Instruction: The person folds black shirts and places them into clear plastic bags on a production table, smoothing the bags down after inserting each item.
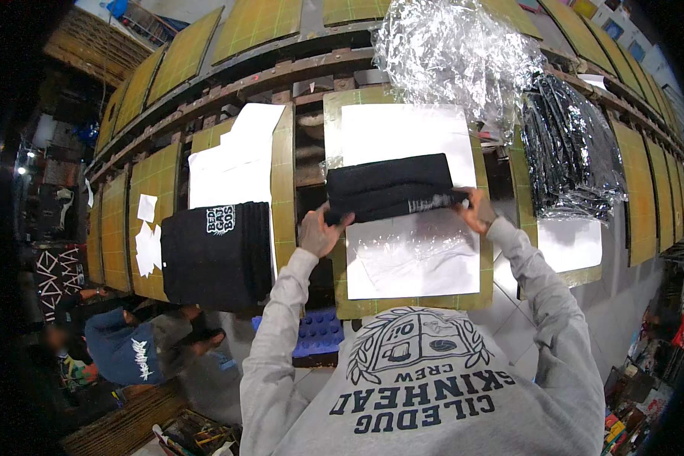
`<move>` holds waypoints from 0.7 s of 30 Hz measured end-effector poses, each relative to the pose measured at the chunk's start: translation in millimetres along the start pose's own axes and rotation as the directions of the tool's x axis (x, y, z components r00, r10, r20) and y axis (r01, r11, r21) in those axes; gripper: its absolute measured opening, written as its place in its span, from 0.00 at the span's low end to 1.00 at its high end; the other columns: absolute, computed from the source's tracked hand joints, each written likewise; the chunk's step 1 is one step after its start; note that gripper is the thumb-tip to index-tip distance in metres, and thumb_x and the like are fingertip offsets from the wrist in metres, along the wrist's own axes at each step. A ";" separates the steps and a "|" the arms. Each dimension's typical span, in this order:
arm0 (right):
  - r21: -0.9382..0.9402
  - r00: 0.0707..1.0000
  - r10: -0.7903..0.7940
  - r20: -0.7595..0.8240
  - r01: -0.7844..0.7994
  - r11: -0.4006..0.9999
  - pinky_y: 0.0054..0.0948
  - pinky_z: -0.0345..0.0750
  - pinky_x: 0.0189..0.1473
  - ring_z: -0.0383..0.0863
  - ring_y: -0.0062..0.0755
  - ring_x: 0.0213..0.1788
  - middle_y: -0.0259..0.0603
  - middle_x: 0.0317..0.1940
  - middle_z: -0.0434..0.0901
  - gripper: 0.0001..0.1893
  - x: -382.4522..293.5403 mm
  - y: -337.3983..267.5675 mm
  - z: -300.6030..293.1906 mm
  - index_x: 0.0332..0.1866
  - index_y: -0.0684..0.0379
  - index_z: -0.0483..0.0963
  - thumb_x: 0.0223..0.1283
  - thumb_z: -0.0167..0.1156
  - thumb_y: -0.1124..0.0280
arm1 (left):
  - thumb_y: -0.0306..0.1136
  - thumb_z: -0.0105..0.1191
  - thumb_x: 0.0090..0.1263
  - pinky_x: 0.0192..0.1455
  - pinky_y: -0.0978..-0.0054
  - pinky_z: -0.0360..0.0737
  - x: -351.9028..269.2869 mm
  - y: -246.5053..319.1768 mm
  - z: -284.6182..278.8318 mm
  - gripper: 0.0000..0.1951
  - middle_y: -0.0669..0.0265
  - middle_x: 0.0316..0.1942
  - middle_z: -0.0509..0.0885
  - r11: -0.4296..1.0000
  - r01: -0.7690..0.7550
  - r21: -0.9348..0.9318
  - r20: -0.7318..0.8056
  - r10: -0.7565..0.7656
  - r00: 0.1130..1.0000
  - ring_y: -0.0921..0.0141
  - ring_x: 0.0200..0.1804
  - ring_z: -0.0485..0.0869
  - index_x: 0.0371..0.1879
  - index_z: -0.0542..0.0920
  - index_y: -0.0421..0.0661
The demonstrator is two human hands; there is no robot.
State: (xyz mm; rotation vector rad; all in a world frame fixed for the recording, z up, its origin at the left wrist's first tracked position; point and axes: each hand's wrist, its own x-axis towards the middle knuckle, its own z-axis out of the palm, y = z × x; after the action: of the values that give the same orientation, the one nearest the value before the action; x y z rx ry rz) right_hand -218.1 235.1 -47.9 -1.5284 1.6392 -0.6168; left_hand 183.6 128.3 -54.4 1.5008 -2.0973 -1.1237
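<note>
A folded black garment (390,185) with a pale print is stretched between my two hands, over a board covered with white sheets (404,128). My left hand (321,231) grips its left end, thumb on top. At the right end, my right hand (476,211) pinches a corner, slightly blurred. Just below the garment, what looks like a clear plastic bag (416,253) lies flat on the white surface. To my left rests a stack of folded black garments (214,256), the top one bearing white printed lettering.
Crumpled clear plastic bags (456,54) are heaped at the back. Black garments in clear plastic (570,148) are piled at right. Yellowish boards (632,194) line a metal frame (342,62). White paper pieces (146,245) lie left. A person in a blue top (117,347) is at lower left.
</note>
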 end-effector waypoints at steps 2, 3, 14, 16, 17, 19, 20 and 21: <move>0.055 0.975 0.179 -0.133 -0.173 0.983 0.37 0.80 0.55 0.89 0.43 0.50 0.54 0.46 0.89 0.27 23.5 4.3 -9.7 0.55 0.63 0.84 0.72 0.58 0.46 | 0.62 0.65 0.69 0.53 0.58 0.84 23.4 23.2 1.8 0.31 0.53 0.44 0.92 1.000 0.022 0.011 -0.117 -0.021 0.993 0.53 0.49 0.91 0.48 0.88 0.42; 0.138 0.969 0.206 -0.139 -0.187 0.973 0.39 0.81 0.54 0.89 0.45 0.48 0.55 0.44 0.89 0.29 39.8 5.4 -15.2 0.49 0.63 0.86 0.67 0.62 0.42 | 0.64 0.65 0.68 0.54 0.58 0.84 36.6 19.9 4.4 0.32 0.52 0.44 0.92 0.996 0.089 -0.032 -0.080 -0.091 0.993 0.53 0.50 0.91 0.49 0.88 0.41; -0.502 0.978 -0.205 0.026 0.190 0.843 0.46 0.78 0.63 0.81 0.53 0.61 0.50 0.58 0.83 0.39 134.2 -79.0 13.8 0.68 0.56 0.73 0.49 0.75 0.56 | 0.58 0.71 0.63 0.64 0.54 0.78 39.9 31.5 19.7 0.40 0.48 0.58 0.85 0.987 0.149 0.054 -0.316 -0.124 0.941 0.49 0.62 0.83 0.65 0.76 0.40; -0.491 0.968 -0.002 0.250 0.129 0.862 0.48 0.79 0.63 0.83 0.55 0.61 0.52 0.57 0.84 0.42 162.1 -91.1 5.1 0.69 0.56 0.72 0.47 0.77 0.51 | 0.52 0.72 0.63 0.64 0.51 0.78 35.5 28.6 29.2 0.38 0.49 0.59 0.81 0.994 0.026 0.103 -0.465 0.025 0.885 0.49 0.63 0.80 0.67 0.73 0.41; -0.492 0.929 0.098 0.357 0.097 0.865 0.49 0.80 0.63 0.83 0.56 0.60 0.53 0.57 0.85 0.44 175.0 -96.2 -0.6 0.69 0.55 0.72 0.45 0.78 0.49 | 0.49 0.72 0.63 0.64 0.51 0.76 30.7 30.4 31.2 0.38 0.51 0.60 0.80 0.987 -0.021 0.158 -0.506 0.099 0.857 0.50 0.63 0.79 0.67 0.72 0.43; -0.549 0.884 0.176 0.432 0.103 0.830 0.45 0.82 0.61 0.86 0.54 0.58 0.55 0.54 0.87 0.45 194.8 -90.5 1.5 0.65 0.59 0.76 0.40 0.81 0.47 | 0.45 0.72 0.64 0.65 0.51 0.73 13.2 53.0 33.3 0.36 0.54 0.63 0.77 0.958 -0.106 0.265 -0.556 0.242 0.795 0.52 0.65 0.76 0.68 0.72 0.45; -0.566 0.842 0.238 0.483 0.093 0.819 0.45 0.82 0.61 0.86 0.53 0.58 0.55 0.54 0.87 0.44 203.2 -98.9 7.6 0.64 0.60 0.77 0.38 0.81 0.47 | 0.39 0.75 0.59 0.65 0.55 0.72 0.1 58.9 35.3 0.37 0.56 0.56 0.81 0.908 -0.193 0.371 -0.543 0.381 0.748 0.56 0.55 0.80 0.67 0.73 0.45; -0.591 0.798 0.316 0.513 0.062 0.804 0.44 0.82 0.61 0.86 0.52 0.58 0.55 0.55 0.87 0.44 204.3 -99.3 3.7 0.62 0.60 0.79 0.37 0.82 0.48 | 0.41 0.71 0.64 0.62 0.54 0.71 -8.4 60.4 47.1 0.29 0.61 0.57 0.83 0.874 -0.358 0.330 -0.505 0.483 0.715 0.57 0.56 0.80 0.64 0.77 0.49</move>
State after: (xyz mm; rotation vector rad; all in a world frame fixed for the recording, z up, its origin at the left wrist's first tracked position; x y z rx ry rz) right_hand -147.8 21.4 -16.1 -1.7596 1.4607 0.4913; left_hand 117.0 163.2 -37.5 1.1392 -1.9907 -0.2279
